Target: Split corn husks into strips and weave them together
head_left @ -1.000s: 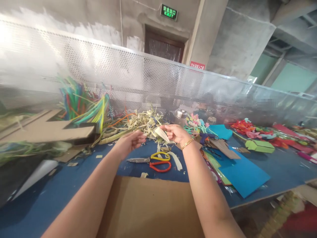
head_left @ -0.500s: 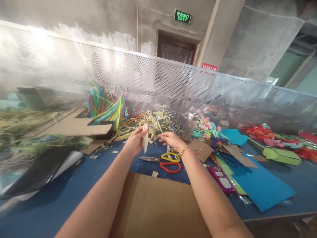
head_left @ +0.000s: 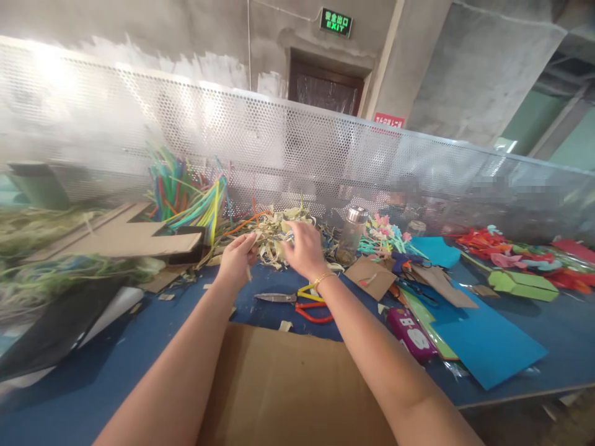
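My left hand (head_left: 236, 260) is closed, thumb and fingers pinching a pale, narrow strip (head_left: 249, 272) whose lower end pokes out below them. Most of that strip is hidden by the fingers, and I cannot make out its material. To its right, my right hand (head_left: 305, 249) is in front of a heap of pale dry strips (head_left: 274, 254), thumb and fingers apart with nothing visible held. Below the hands lie scissors (head_left: 276, 298) with one yellow and one red handle, partly covered by my right wrist. Nearest me is a brown cardboard sheet (head_left: 292, 384).
A glass bottle with a metal lid (head_left: 354, 232) stands behind my right hand. Rightward lie a purple pouch (head_left: 411, 334), blue sheets (head_left: 493, 341) and a green paper piece (head_left: 523, 285). Leftward are cut cardboard (head_left: 116, 238) and colourful stems (head_left: 171, 189). A perforated metal screen (head_left: 260, 136) runs behind.
My right hand has moved left and up toward the pale heap, its wrist now over the scissor handles. The left hand's strip has turned and shows less. The view has shifted slightly.
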Available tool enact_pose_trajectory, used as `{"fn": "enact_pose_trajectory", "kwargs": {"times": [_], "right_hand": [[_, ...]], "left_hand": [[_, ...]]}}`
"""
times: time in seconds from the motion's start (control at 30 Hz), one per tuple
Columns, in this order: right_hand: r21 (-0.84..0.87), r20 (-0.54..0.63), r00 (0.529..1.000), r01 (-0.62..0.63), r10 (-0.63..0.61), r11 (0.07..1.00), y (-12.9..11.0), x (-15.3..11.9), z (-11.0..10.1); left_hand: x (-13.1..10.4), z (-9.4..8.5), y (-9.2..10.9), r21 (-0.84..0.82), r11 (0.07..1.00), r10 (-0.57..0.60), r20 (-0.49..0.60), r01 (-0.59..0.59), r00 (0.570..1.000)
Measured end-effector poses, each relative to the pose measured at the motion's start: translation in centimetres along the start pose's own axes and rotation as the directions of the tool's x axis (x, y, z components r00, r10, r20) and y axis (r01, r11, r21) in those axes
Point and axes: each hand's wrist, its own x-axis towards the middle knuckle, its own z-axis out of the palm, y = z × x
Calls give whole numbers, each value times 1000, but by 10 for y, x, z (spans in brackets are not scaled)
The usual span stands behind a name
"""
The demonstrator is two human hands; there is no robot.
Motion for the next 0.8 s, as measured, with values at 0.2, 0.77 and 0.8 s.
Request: {"fn": "enact_pose_trajectory", "kwargs": {"times": [0.2, 0.77, 0.8], "right_hand": [[-102, 360, 933, 65, -24, 993, 7, 28, 43], [531, 267, 929, -364, 257, 765, -14, -3, -1], [618, 316, 900, -436, 301, 654, -16, -8, 6]], "left_hand": [[-2, -10, 18, -226, 974, -11, 75, 28, 997], [-11, 16, -15, 152, 987, 55, -37, -49, 998], [-12, 18, -16, 167, 985, 53, -27, -48, 998]]}}
